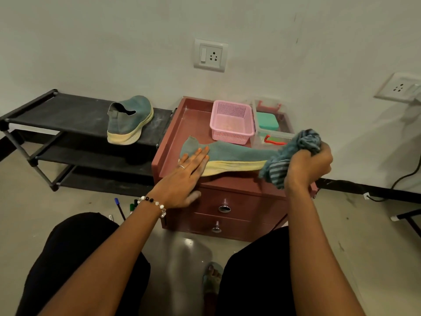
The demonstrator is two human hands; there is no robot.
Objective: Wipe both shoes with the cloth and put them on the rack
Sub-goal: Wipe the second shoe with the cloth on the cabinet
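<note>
One teal shoe with a pale yellow sole (128, 120) stands on the top shelf of the black rack (68, 112) at the left. The second teal shoe (237, 156) lies along the front of the reddish-brown drawer unit (227, 201). My left hand (184, 176) rests flat on its heel end, fingers straight. My right hand (307, 166) grips a bunched blue striped cloth (293, 153) against the shoe's toe end, which the cloth hides.
A pink basket (231, 122) and a clear box holding a green item (271, 124) stand behind the shoe on the unit. Pens (119, 208) lie on the floor by the rack. A cable (407, 176) hangs at the right wall. My knees frame the bottom.
</note>
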